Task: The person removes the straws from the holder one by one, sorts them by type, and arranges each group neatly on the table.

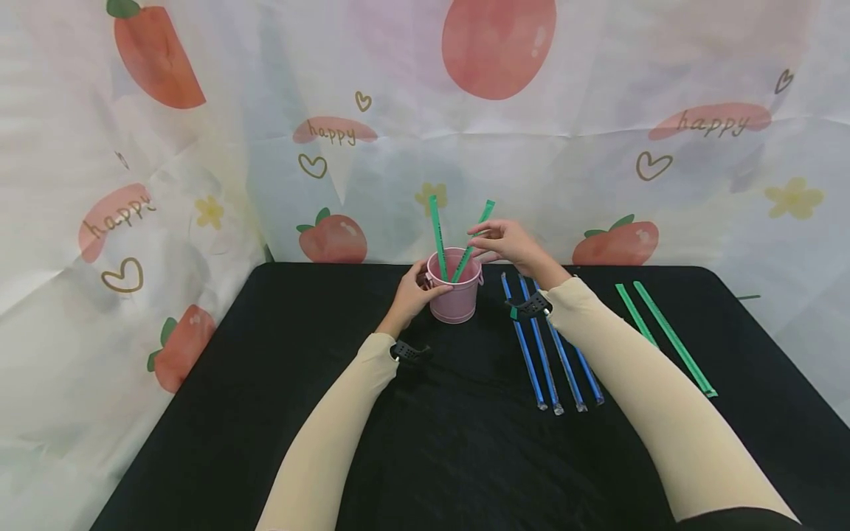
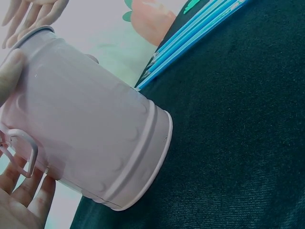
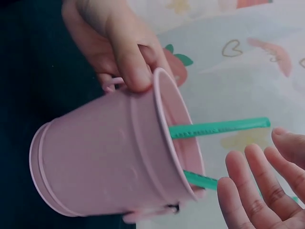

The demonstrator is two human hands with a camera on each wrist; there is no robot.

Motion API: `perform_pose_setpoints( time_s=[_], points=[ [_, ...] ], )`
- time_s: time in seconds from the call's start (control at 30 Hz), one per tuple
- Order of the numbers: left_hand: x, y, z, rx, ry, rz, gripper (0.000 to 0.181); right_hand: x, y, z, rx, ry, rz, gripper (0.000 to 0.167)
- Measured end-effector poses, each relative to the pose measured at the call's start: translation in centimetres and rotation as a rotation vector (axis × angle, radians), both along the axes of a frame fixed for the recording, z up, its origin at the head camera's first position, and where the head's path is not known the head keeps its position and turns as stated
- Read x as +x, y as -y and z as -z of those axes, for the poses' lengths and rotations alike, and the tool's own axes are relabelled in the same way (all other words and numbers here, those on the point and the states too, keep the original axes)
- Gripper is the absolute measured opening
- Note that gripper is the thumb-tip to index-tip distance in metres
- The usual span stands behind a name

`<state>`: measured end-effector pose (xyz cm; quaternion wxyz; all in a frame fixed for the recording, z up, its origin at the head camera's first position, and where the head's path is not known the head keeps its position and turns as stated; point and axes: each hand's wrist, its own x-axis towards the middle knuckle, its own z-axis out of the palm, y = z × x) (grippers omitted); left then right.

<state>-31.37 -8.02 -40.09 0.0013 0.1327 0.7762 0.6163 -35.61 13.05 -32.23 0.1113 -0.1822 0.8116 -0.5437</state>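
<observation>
A small pink bucket [image 1: 454, 304] stands near the back edge of the table. My left hand [image 1: 406, 296] grips its left side, the thumb over the rim and the fingers around the wall by a handle loop. Two long green straws, seemingly wrapped and printed with dark text, lean inside: the left straw [image 1: 437, 236] against the rim, the right straw [image 1: 464, 259] slanting right. Beside the right one is my right hand [image 1: 513, 245], fingers loosely extended. In the right wrist view those fingers are spread in front of the lower straw [image 3: 200, 180], not curled round it.
Several blue straws [image 1: 531, 354] lie side by side on the black table [image 1: 438, 457], partly under my right forearm. Two more green straws [image 1: 674, 338] lie farther right. A printed cloth [image 1: 412, 88] hangs behind the table.
</observation>
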Motion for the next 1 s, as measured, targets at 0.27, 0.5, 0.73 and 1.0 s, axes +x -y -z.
perform_pose_setpoints(
  time_s=[0.27,0.5,0.73,1.0],
  points=[
    [-2.0,0.0,2.3,0.018,-0.009,-0.028,0.07,-0.3,2.1,0.5,-0.024,0.03,0.009,0.041],
    [-1.4,0.1,1.7,0.033,-0.002,-0.013,0.069,-0.7,3.4,0.3,-0.022,-0.006,0.049,0.043],
    [-0.1,0.1,0.1,0.016,0.009,0.011,0.069,-1.1,4.4,0.0,-0.027,-0.005,0.089,0.043],
    [-2.0,0.0,2.4,0.01,-0.005,-0.041,0.069,-1.4,5.4,-0.1,-0.003,-0.012,0.11,0.041]
  ],
)
